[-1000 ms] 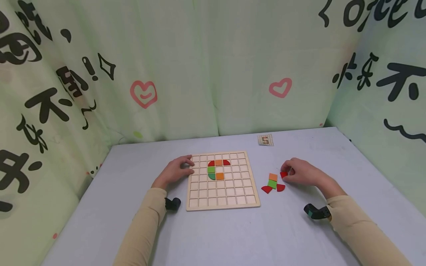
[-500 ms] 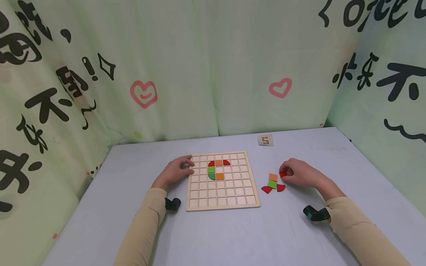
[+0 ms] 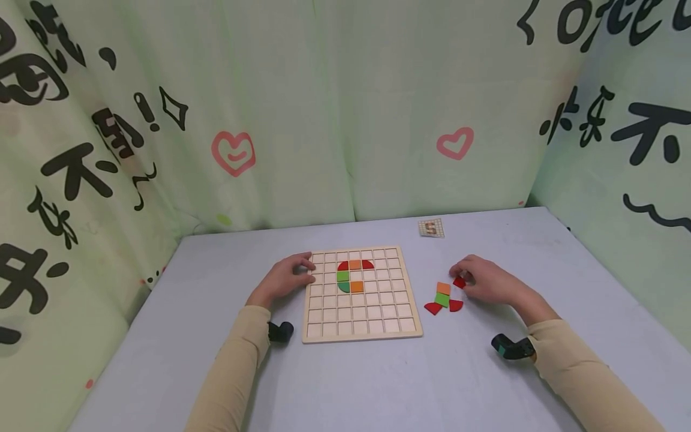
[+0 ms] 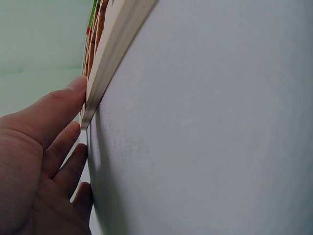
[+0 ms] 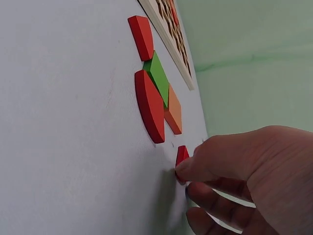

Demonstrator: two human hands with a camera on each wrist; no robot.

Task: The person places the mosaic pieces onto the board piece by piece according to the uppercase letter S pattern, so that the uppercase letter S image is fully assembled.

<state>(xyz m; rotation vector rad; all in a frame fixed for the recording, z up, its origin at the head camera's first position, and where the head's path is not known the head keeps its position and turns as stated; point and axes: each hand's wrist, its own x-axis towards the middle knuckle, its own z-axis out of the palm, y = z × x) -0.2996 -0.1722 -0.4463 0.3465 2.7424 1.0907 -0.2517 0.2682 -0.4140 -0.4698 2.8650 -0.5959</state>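
A square wooden grid board [image 3: 329, 313] lies on the table, with red, orange and green pieces set in some of its cells. My left hand [image 3: 285, 279] rests at the board's left edge. In the left wrist view its thumb [image 4: 61, 105] touches the side of the rim, the fingers loosely spread beside it. Right of the board, my right hand [image 3: 488, 281] pinches a small red quarter-round block [image 3: 459, 282] between thumb and fingers, low over the table. Close beside it lie an orange square block [image 3: 443, 288], a green square block [image 3: 442, 299] and two red quarter-round blocks [image 5: 149, 106].
A small card [image 3: 430, 227] with a printed grid pattern lies near the table's back edge. Pale green curtains with black lettering and pink hearts [image 3: 455, 143] surround the white-covered table [image 3: 367, 384]. Each wrist wears a small black camera [image 3: 513, 346].
The fingers of my right hand have shifted slightly to the left, and the red block in them has turned a little. My left hand and the board stay where they were.
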